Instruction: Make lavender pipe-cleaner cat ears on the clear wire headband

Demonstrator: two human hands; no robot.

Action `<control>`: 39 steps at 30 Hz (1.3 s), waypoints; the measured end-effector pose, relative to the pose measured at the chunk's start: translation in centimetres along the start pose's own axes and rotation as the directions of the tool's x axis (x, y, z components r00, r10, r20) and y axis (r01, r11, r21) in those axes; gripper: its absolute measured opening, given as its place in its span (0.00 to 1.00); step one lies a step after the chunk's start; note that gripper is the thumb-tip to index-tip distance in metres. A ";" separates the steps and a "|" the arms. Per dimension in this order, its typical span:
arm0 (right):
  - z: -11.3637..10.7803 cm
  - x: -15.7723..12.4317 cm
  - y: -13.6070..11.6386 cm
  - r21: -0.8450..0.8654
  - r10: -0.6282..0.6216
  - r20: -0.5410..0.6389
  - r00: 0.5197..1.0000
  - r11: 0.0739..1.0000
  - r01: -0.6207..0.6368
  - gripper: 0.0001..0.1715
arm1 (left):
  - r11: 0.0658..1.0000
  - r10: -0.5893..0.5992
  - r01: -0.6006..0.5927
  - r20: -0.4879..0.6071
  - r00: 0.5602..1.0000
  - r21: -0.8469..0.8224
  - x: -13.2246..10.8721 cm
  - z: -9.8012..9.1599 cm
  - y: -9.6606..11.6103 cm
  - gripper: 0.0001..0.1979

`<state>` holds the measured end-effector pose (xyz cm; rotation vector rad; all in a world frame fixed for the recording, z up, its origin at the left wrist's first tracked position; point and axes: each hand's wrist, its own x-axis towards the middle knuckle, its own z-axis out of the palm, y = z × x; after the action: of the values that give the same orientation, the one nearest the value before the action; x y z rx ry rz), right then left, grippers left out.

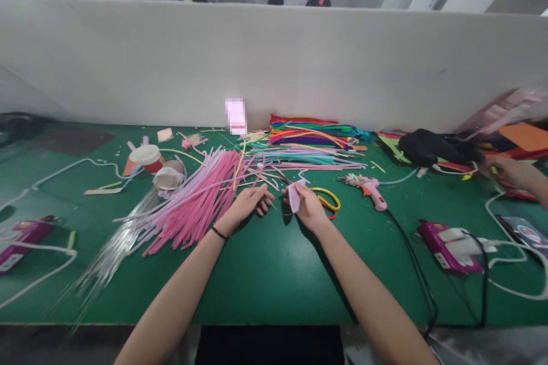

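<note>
My right hand (pixel 309 208) is closed on a small lilac fuzzy piece (pixel 295 194), held just above the green table (pixel 265 273). My left hand (pixel 252 200) rests beside it with fingers curled, its fingertips pinched near a thin stem at the edge of the pink pipe cleaner bundle (pixel 201 205); what it holds is too small to make out. A black band circles my left wrist. Yellow-handled scissors (pixel 327 200) lie just behind my right hand.
A pink glue gun (pixel 370 189) lies to the right, its cord running to a purple power strip (pixel 451 246). Stacked coloured pipe cleaners (pixel 310 131) sit by the white partition. Paper cups (pixel 148 158) stand at left. Another person's hand (pixel 516 173) works at far right.
</note>
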<state>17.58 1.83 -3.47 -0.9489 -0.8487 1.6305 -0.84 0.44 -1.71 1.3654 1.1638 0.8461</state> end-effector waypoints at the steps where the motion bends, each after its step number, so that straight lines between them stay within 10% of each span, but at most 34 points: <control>1: -0.4 0.3 -0.3 0.029 -0.013 -0.041 0.999 0.999 0.014 0.17 | 0.999 0.020 -0.018 -0.081 0.996 0.027 0.2 -0.3 -0.2 0.28; 7: -3.1 1.2 -2.6 0.057 -0.056 -0.157 0.986 0.996 0.065 0.12 | 0.942 0.202 -0.083 -0.352 0.914 0.324 0.8 -2.8 -0.8 0.21; 14: -4.6 -0.6 -5.2 -0.160 0.041 0.171 0.984 0.987 -0.013 0.17 | 0.673 0.552 -0.008 -0.496 0.671 0.739 -0.4 -6.1 0.5 0.17; 22: -4.7 -0.5 -4.5 -0.505 0.061 0.236 0.970 0.861 0.068 0.25 | 0.358 0.543 0.264 -0.430 0.722 0.895 -0.7 -8.2 -0.6 0.19; 30: -2.9 -0.6 -2.8 -0.813 -0.267 0.392 0.880 0.346 0.468 0.15 | 0.352 0.491 0.471 -0.588 0.643 0.809 -1.5 -9.2 -1.1 0.19; 35: -2.7 -0.1 -1.6 -0.938 -0.533 0.278 0.799 0.027 0.345 0.19 | 0.418 0.572 0.194 -0.423 0.703 0.887 -0.6 -7.6 -0.4 0.17; 39: -2.7 0.5 -1.0 -0.965 -0.499 0.255 0.828 -0.080 0.249 0.12 | 0.455 0.598 -0.236 -0.098 0.795 0.859 0.1 -3.0 0.3 0.14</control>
<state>20.35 2.77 -3.84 -1.5333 -2.0227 0.0979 -3.59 1.38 -1.00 2.4494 1.6742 1.0128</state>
